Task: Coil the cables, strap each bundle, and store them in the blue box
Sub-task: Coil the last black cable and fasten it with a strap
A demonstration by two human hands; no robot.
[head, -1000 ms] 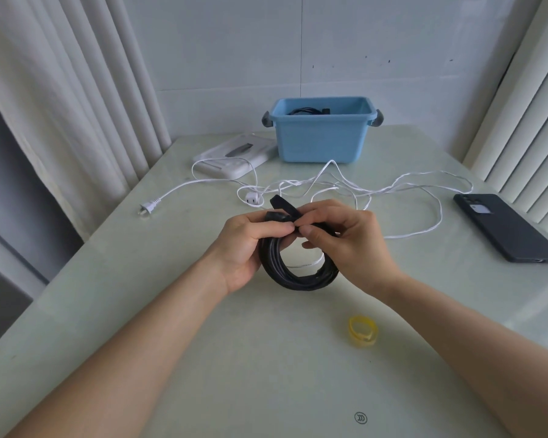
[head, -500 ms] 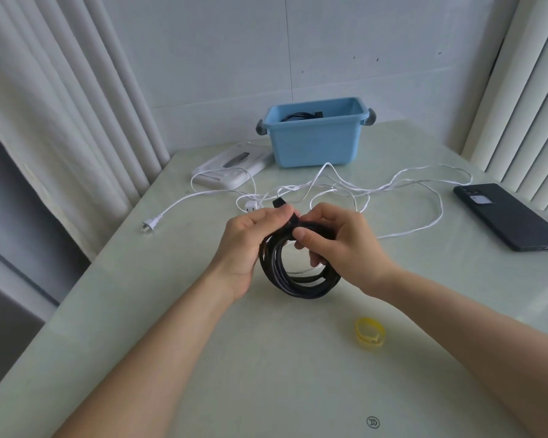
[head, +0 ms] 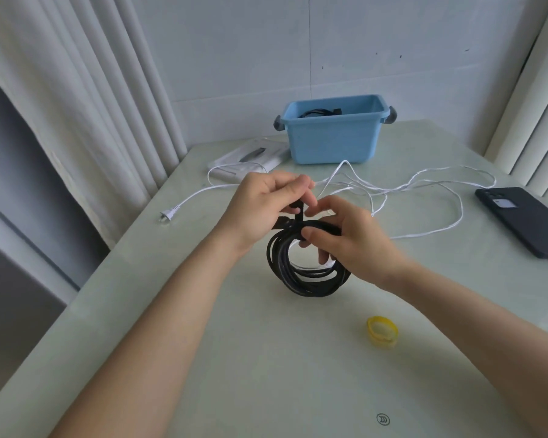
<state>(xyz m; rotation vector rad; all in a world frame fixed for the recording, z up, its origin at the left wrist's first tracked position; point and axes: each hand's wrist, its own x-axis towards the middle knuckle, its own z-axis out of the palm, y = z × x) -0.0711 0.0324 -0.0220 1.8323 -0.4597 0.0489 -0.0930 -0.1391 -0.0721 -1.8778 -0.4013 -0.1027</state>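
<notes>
While the head view looks down on the pale table [head: 282,358], the coiled black cable [head: 301,276] stands upright near its middle between both hands; whether its lower edge touches the surface cannot be told. The left hand [head: 263,207] pinches the end of a black strap [head: 285,222] between thumb and curled fingers, and those fingers hide how the strap wraps the bundle. The right hand [head: 355,245] grips the top of the coil, thumb pressed over it, fingers hooked through the loop. A loose white cable [head: 424,191] sprawls behind, partly covered by the hands. The blue box [head: 332,140] sits at the far edge, and only a sliver of dark cable shows inside it. A yellow strap [head: 382,335] lies apart, nearer the camera. A dark phone [head: 525,221] is cut off at the right.
</notes>
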